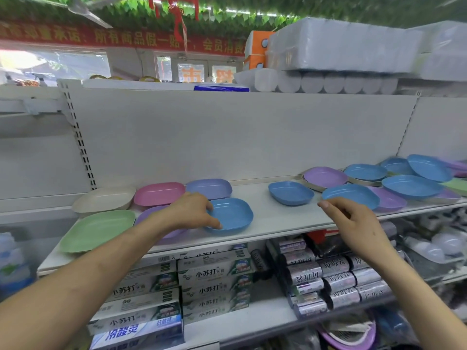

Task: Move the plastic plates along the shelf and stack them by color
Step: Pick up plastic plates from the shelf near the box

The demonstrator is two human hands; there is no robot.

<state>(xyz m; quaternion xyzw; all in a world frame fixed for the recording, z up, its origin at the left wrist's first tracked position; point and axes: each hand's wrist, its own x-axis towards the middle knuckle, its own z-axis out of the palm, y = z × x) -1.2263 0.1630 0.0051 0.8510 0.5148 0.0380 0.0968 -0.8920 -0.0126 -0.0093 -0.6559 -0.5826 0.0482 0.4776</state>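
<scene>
The left hand [192, 210] has its fingers curled over the near-left rim of a blue plate [231, 216], thumb low at the front edge and fingertips on the rim above, so it has hold of that plate. The plate sits flat on the white shelf [278, 218], near the front edge. Under the wrist lies a purple plate [151, 213], partly hidden by the arm.

The right hand [353, 223] hangs in the air with nothing in it, the fingers loosely bent and thumb and forefinger a little apart. Its fingertips are just in front of the near rim of a second blue plate [351, 195]; whether they touch it I cannot tell.

Around the left hand are the sorted singles: a green plate [97, 229] at the front left, a beige plate [104, 199] behind it, then a pink plate [159, 193] and a lavender plate [209, 188] along the back. Between the two hands, alone on bare shelf, lies a third blue plate [290, 192].

Further right the plates overlap in a loose heap [404, 180]: blue ones on top, purple ones beneath and beside them, a pale green edge at the far right.

On the shelf below stand toothpaste boxes [214, 276] and dark wrapped rolls [336, 281]. Packs of tissue paper [341, 46] sit on top of the unit.
</scene>
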